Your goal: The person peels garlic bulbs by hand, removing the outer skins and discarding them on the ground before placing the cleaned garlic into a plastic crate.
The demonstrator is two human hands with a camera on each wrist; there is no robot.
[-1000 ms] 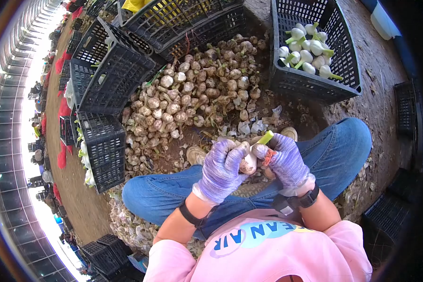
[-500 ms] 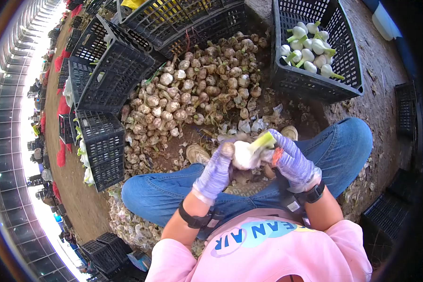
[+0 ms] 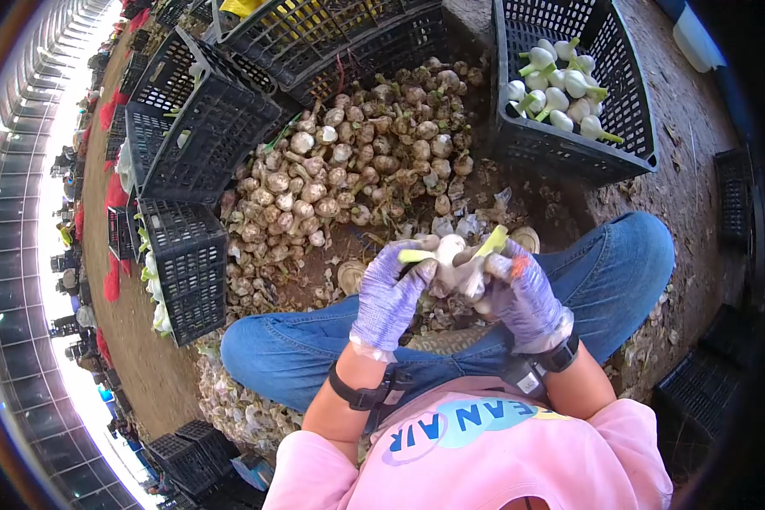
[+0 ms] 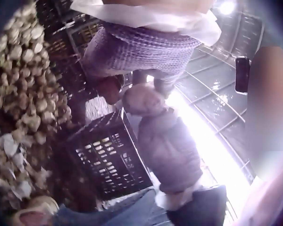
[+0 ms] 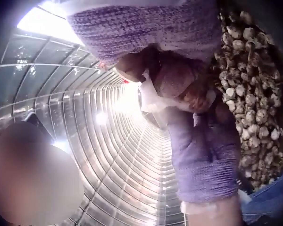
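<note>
Both hands wear purple knit gloves and meet above the lap in the head view. The left hand (image 3: 386, 297) grips a white garlic bulb (image 3: 450, 247), its short pale-green stem pointing left across the fingers. Close beside it, the right hand (image 3: 529, 299) pinches another bulb with loose papery skin (image 3: 470, 277) and a green stem (image 3: 492, 241) pointing up. The left wrist view has the left glove (image 4: 141, 52) at the top, fingertips bent around something partly hidden. In the right wrist view, bare fingertips poke from the right glove (image 5: 146, 30), whitish skin (image 5: 153, 98) between the hands.
A heap of unpeeled garlic (image 3: 348, 161) lies on the ground ahead. Clean stemmed bulbs (image 3: 555, 100) sit in a black crate (image 3: 561, 151) at the upper right. More black crates (image 3: 187, 272) stand at the left. Loose peelings (image 3: 246, 416) cover ground beside the bent knees.
The single bulb seen between the hands has given way to two stems, one at each hand. The left hand has turned and its stemmed bulb shows; the right hand has shifted slightly lower.
</note>
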